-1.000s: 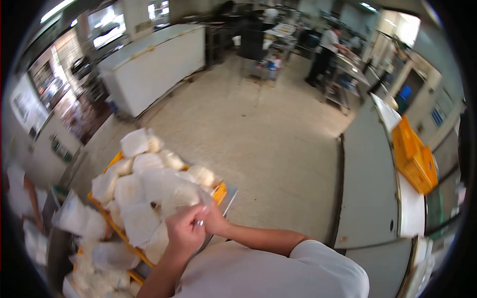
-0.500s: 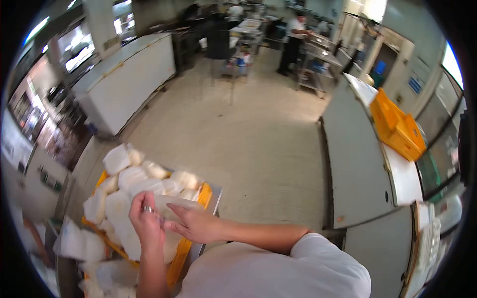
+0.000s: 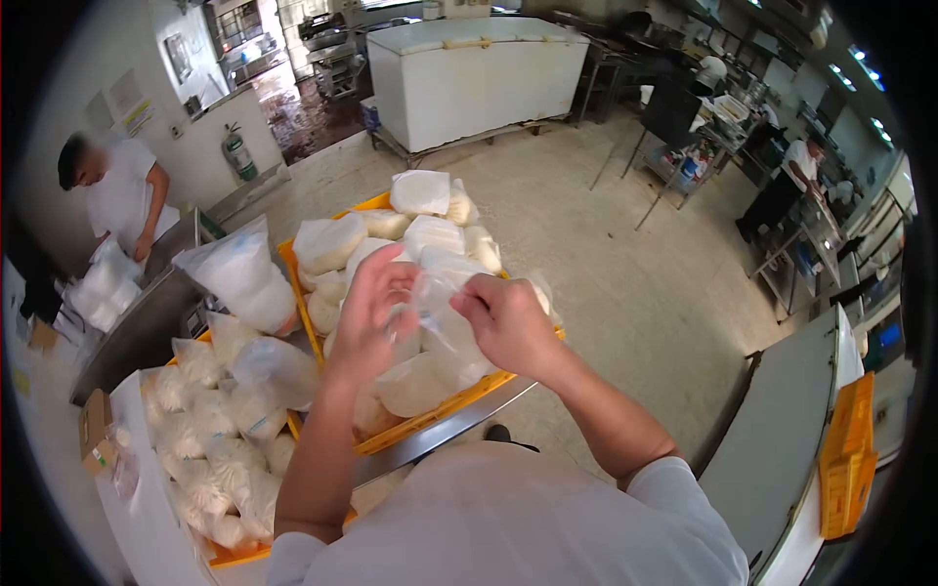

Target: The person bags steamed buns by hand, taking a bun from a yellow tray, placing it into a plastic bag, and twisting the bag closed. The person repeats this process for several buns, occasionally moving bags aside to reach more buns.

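Both hands on a clear bag, above the yellow crate.
The left hand point(image 3: 376, 311) and right hand point(image 3: 508, 322) each pinched the thin film of a limp clear bag point(image 3: 445, 327), held just above the yellow crate point(image 3: 467, 394). The crate was heaped with filled white packs point(image 3: 332, 242). Far beyond the crate stood a white chest freezer point(image 3: 469, 78). Risk, judged: the film could slip or tear if the pinches pulled unevenly, and packs at the crate's rim could slide off if knocked.

Glossy clear plastic bag point(image 3: 442, 317); smooth orange plastic crate point(image 3: 430, 415).
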Demonstrator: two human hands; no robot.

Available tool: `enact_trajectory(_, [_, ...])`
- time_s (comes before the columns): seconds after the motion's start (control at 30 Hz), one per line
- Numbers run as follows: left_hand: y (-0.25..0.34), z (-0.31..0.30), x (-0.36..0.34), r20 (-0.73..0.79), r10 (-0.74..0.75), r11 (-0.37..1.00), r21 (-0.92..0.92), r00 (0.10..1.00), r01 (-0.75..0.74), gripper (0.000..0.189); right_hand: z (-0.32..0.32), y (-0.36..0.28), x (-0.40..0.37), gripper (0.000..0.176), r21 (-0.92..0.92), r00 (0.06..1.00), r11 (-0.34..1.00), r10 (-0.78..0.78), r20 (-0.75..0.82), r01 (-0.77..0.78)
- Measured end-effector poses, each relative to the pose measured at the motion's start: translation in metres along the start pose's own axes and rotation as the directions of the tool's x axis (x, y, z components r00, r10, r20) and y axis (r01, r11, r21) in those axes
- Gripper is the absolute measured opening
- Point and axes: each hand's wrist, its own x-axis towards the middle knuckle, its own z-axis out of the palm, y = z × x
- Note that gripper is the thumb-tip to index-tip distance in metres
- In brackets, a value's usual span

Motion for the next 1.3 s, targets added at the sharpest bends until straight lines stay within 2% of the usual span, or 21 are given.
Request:
enact_trajectory(0.03, [0.004, -0.009, -0.007, 0.184, -0.019, 0.947, 0.318, 0.983, -0.041, 0.097, 0.004, 0.002, 0.001, 0.009, 0.024, 0.999, 0.999, -0.043, -0.021, 0.044])
enact_trajectory(0.1, [0.014, 0.018, -0.028, 0.394, -0.208, 0.792, 0.605, 0.895, -0.082, 0.094, 0.012, 0.0, 0.003, 0.009, -0.005, 0.988, 0.988, -0.152, -0.013, 0.152])
enact_trajectory(0.17, [0.008, 0.042, -0.042, 0.463, -0.192, 0.75, 0.638, 0.865, -0.175, 0.079, 0.026, -0.006, 0.001, 0.012, -0.075, 0.971, 0.968, -0.241, 0.003, 0.24])
enact_trajectory(0.23, [-0.005, 0.056, -0.051, 0.406, -0.147, 0.773, 0.616, 0.902, -0.151, 0.065, 0.032, -0.017, -0.002, 0.01, -0.098, 0.961, 0.958, -0.274, -0.025, 0.271])
enact_trajectory(0.37, [-0.036, 0.064, -0.051, 0.094, -0.111, 0.87, 0.49, 0.989, 0.051, 0.036, 0.013, -0.026, -0.008, 0.018, -0.098, 0.953, 0.949, -0.296, 0.065, 0.301])
enact_trajectory(0.47, [-0.05, 0.059, -0.047, -0.07, -0.123, 0.896, 0.42, 0.99, 0.141, 0.017, -0.029, -0.027, -0.018, 0.03, 0.282, 0.94, 0.9, -0.292, -0.179, 0.333])
enact_trajectory(0.53, [-0.036, 0.049, -0.044, -0.01, -0.199, 0.837, 0.519, 0.98, 0.175, 0.012, -0.056, 0.012, -0.02, 0.034, 0.355, 0.972, 0.926, -0.05, -0.23, 0.131])
enact_trajectory(0.57, [-0.009, 0.063, -0.039, 0.054, -0.214, 0.88, 0.443, 0.975, 0.169, 0.037, -0.063, 0.036, -0.022, 0.037, 0.397, 0.967, 0.917, 0.072, -0.244, 0.032])
enact_trajectory(0.67, [0.004, 0.065, -0.032, 0.111, -0.319, 0.946, 0.089, 0.941, 0.31, 0.044, -0.048, 0.092, -0.043, 0.038, 0.747, 0.908, 0.541, 0.366, 0.203, -0.385])
enact_trajectory(0.73, [0.008, 0.068, -0.017, 0.352, -0.237, 0.971, 0.063, 0.906, 0.229, 0.06, -0.008, 0.076, -0.069, 0.046, 0.882, 0.864, -0.018, 0.191, 0.466, -0.471])
enact_trajectory(0.8, [0.003, 0.06, -0.009, 0.471, -0.241, 0.966, 0.035, 0.849, 0.255, 0.067, 0.014, 0.067, -0.093, 0.053, 0.781, 0.791, -0.128, -0.124, 0.599, -0.611])
enact_trajectory(0.87, [-0.013, 0.049, -0.005, 0.481, -0.338, 0.926, 0.019, 0.809, 0.376, 0.066, 0.029, 0.083, -0.089, 0.049, 0.634, 0.727, -0.385, -0.174, 0.664, -0.671])
enact_trajectory(0.9, [-0.006, 0.05, -0.005, 0.373, -0.365, 0.918, -0.008, 0.853, 0.396, 0.066, 0.035, 0.089, -0.085, 0.048, 0.533, 0.692, -0.5, -0.207, 0.692, -0.682])
enact_trajectory(0.97, [0.02, 0.057, -0.003, 0.139, -0.419, 0.9, -0.067, 0.897, 0.431, 0.066, -0.006, 0.068, -0.068, 0.039, 0.944, 0.955, -0.211, 0.099, 0.278, -0.253])
enact_trajectory(1.0, [0.026, 0.052, -0.001, 0.142, -0.35, 0.921, -0.129, 0.926, 0.368, 0.066, -0.042, 0.071, -0.059, 0.037, 0.961, 0.992, -0.252, -0.08, 0.093, -0.111])
enact_trajectory(1.07, [0.043, 0.034, 0.002, 0.075, -0.218, 0.958, -0.174, 0.973, 0.228, 0.065, -0.1, 0.064, -0.046, 0.042, 0.946, 0.914, -0.291, -0.328, -0.24, 0.144])
enact_trajectory(1.13, [0.062, 0.028, 0.0, -0.038, -0.132, 0.99, -0.06, 0.991, 0.129, 0.063, -0.113, 0.057, -0.039, 0.047, 0.97, 0.892, -0.167, -0.388, -0.23, 0.177])
enact_trajectory(1.17, [0.069, 0.026, -0.001, -0.102, -0.096, 0.994, 0.039, 0.99, 0.1, 0.062, -0.1, 0.065, -0.036, 0.049, 0.992, 0.947, -0.114, -0.309, -0.083, 0.05])
enact_trajectory(1.23, [0.06, -0.001, -0.008, -0.033, 0.01, 0.966, 0.259, 0.999, -0.001, 0.061, -0.05, 0.079, -0.037, 0.054, 0.974, 0.963, 0.006, -0.151, 0.224, -0.226])
enact_trajectory(1.27, [0.057, -0.012, -0.012, -0.025, 0.067, 0.97, 0.237, 0.997, -0.059, 0.06, -0.02, 0.072, -0.037, 0.061, 0.886, 0.892, -0.137, -0.169, 0.419, -0.442])
enact_trajectory(1.3, [0.049, -0.021, -0.018, -0.121, 0.03, 0.977, 0.213, 0.992, -0.003, 0.059, 0.011, 0.062, -0.041, 0.067, 0.736, 0.78, -0.259, -0.202, 0.592, -0.626])
